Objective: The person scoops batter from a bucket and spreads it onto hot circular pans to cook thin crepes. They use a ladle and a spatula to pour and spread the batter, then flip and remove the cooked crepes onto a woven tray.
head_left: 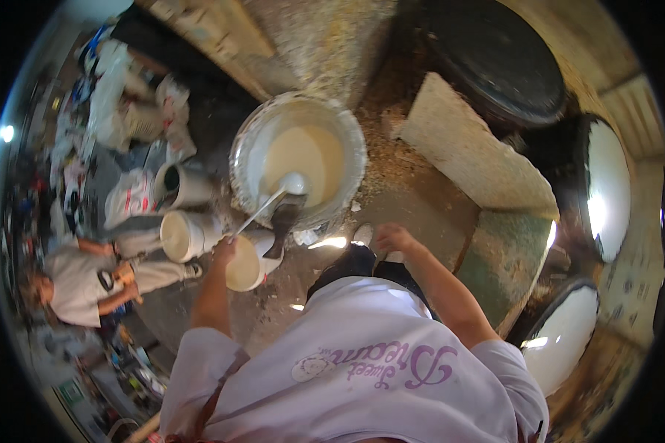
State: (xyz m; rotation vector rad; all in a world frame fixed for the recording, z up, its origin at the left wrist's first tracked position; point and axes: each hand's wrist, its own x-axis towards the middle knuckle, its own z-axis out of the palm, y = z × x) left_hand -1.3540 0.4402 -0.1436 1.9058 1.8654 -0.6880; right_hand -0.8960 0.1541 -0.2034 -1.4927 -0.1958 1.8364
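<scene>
A large round tub (352,159) with a crusted rim holds cream-coloured liquid (295,151). My left hand (225,251) is closed around the long thin handle of a ladle (294,183), whose pale round bowl is over the liquid at the tub's near side. Just below that hand stands a white bucket (255,277) with cream contents. A dark, flat, paddle-like piece (283,221) reaches from the tub's near rim toward this bucket. My right hand (396,238) hangs in front of my body, apart from the tub, its fingers curled with nothing visible in them.
Another white bucket (185,236) and a grey bucket (188,186) stand to the left. Beyond them a person (74,284) holds an orange-and-black tool (118,277). A rough pale slab (469,144) leans at the right, near large dark round forms (495,59) and white-faced ones (607,188).
</scene>
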